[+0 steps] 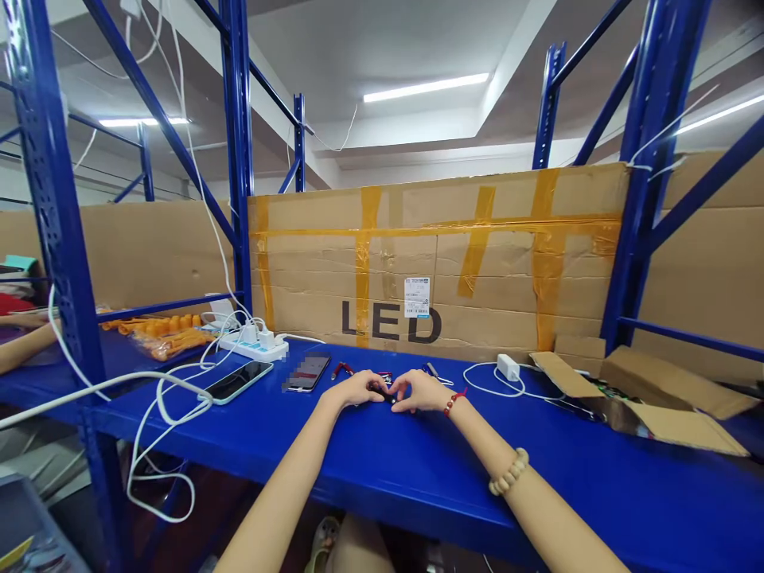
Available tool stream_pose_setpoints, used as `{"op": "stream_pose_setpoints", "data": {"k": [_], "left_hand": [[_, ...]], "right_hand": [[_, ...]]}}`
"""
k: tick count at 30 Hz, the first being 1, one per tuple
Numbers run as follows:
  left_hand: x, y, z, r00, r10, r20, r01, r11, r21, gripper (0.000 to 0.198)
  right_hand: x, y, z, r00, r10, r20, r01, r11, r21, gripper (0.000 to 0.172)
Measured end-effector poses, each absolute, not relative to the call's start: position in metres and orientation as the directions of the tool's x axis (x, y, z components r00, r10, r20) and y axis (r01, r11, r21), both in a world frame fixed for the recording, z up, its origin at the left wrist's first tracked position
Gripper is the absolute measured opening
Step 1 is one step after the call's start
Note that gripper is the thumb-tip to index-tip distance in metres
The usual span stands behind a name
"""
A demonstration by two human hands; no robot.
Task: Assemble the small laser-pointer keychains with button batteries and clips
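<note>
My left hand (359, 388) and my right hand (419, 390) meet over the blue tabletop (364, 446). Between their fingertips is a small dark piece (387, 396), mostly covered by the fingers and too small to name. Fingers of both hands are curled in a pinch on it, one hand at each end. Just behind my left hand lies a red-handled tool (342, 370), perhaps pliers. Beyond my right hand is another small tool (430, 370) with a dark handle. A phone with a dark screen (309, 372) rests left of my left hand.
A second phone (242, 382) and a white power strip (254, 344) with tangled cables lie at the left. At the right are a white charger (508, 367) with its cable and an open cardboard box (648, 402). A taped cardboard panel (310, 270) stands behind; blue rack posts (235, 159) flank the table.
</note>
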State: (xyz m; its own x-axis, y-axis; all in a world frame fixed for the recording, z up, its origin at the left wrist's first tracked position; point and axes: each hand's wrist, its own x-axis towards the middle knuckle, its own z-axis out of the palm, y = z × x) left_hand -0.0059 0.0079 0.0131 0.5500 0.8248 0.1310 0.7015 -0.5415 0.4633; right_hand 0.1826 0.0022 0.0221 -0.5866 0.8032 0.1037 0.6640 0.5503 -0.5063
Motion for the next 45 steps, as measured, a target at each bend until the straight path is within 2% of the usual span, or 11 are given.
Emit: {"op": "stream_pose_setpoints", "data": {"k": [6,11,15,18,22,27,34,41,45], "left_hand": [[-0.008,0.010,0.012,0.579,0.802,0.146,0.657,-0.565,0.499,0.019],[-0.011,0.015,0.009,0.592,0.794,0.134,0.629,-0.560,0.539,0.019],[-0.013,0.020,0.006,0.585,0.797,0.149,0.585,-0.542,0.603,0.019],[-0.013,0.024,0.003,0.554,0.813,0.180,0.538,-0.514,0.668,0.020],[-0.013,0.027,0.004,0.493,0.836,0.242,0.456,-0.485,0.746,0.022],[-0.009,0.030,0.005,0.356,0.862,0.362,0.359,-0.484,0.798,0.026],[-0.005,0.030,0.001,0.234,0.813,0.533,0.314,-0.582,0.750,0.021],[-0.004,0.028,-0.005,0.361,0.753,0.551,0.365,-0.657,0.659,0.018],[-0.002,0.028,-0.009,0.407,0.741,0.534,0.390,-0.670,0.632,0.019]], "right_hand": [[0.183,-0.001,0.022,-0.576,0.803,0.153,0.665,0.570,-0.482,0.026],[0.185,0.003,0.021,-0.571,0.815,0.100,0.686,0.540,-0.487,0.026],[0.189,0.008,0.020,-0.570,0.820,0.040,0.729,0.528,-0.436,0.020],[0.191,0.010,0.020,-0.580,0.814,0.037,0.744,0.548,-0.382,0.020],[0.191,0.011,0.020,-0.591,0.799,0.109,0.737,0.590,-0.329,0.022],[0.189,0.008,0.018,-0.605,0.780,0.159,0.734,0.624,-0.269,0.023],[0.183,-0.001,0.015,-0.601,0.791,0.116,0.760,0.610,-0.224,0.024],[0.181,0.000,0.010,-0.556,0.828,0.069,0.791,0.553,-0.261,0.025],[0.181,-0.001,0.009,-0.545,0.831,0.114,0.792,0.555,-0.255,0.024]]}}
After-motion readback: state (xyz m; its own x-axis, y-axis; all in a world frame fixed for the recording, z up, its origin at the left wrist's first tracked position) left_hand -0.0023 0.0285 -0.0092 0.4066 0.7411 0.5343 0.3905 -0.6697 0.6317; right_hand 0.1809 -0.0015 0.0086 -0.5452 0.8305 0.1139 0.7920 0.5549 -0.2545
